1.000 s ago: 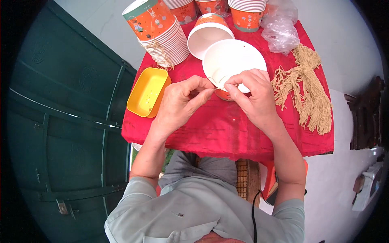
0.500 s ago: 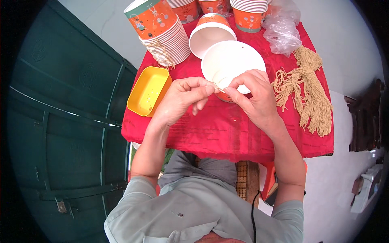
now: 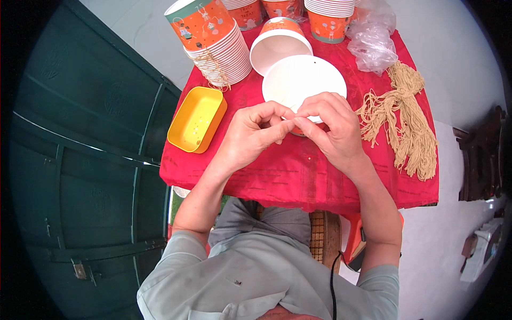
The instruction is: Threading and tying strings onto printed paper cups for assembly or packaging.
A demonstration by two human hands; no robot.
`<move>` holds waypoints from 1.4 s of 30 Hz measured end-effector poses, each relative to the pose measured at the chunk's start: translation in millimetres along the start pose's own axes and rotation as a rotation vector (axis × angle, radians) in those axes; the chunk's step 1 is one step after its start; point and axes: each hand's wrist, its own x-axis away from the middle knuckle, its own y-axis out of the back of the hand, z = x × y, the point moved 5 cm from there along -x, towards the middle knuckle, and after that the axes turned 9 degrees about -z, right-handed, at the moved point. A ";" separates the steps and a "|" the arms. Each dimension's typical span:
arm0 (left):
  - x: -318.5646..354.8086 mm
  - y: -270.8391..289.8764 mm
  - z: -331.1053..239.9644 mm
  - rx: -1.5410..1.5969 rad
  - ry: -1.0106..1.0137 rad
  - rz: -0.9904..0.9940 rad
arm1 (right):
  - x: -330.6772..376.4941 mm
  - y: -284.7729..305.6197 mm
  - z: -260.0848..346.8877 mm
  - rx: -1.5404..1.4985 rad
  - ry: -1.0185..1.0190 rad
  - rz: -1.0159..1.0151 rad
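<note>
Red-clothed table (image 3: 320, 176): left hand (image 3: 253, 136) and right hand (image 3: 333, 130) meet fingertip to fingertip, pinching the near rim of a white cup (image 3: 304, 80); yellow tray (image 3: 196, 119) lies left.

Two hands, left (image 3: 250, 133) and right (image 3: 330, 128), meet fingertip to fingertip at the near rim of a white cup (image 3: 301, 80) on a red table (image 3: 298, 170), between a yellow tray (image 3: 196, 119) and tan strings (image 3: 408, 122).

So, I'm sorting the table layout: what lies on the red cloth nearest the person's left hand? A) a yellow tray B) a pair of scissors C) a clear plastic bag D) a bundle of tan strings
A: the yellow tray lies on the red cloth just beside the left hand; the tan strings and the plastic bag lie on the right hand's side.
</note>
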 end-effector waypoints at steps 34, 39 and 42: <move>7.0 -7.1 -4.3 -0.041 -0.036 -0.180 | 4.7 -6.4 9.0 0.108 0.173 -0.075; 18.3 -14.4 -17.4 -0.467 -0.421 -0.370 | 3.5 -6.5 7.5 0.093 0.141 -0.071; 20.0 -16.1 -19.7 -0.627 -0.621 -0.430 | 3.0 -7.0 6.3 0.070 0.126 -0.061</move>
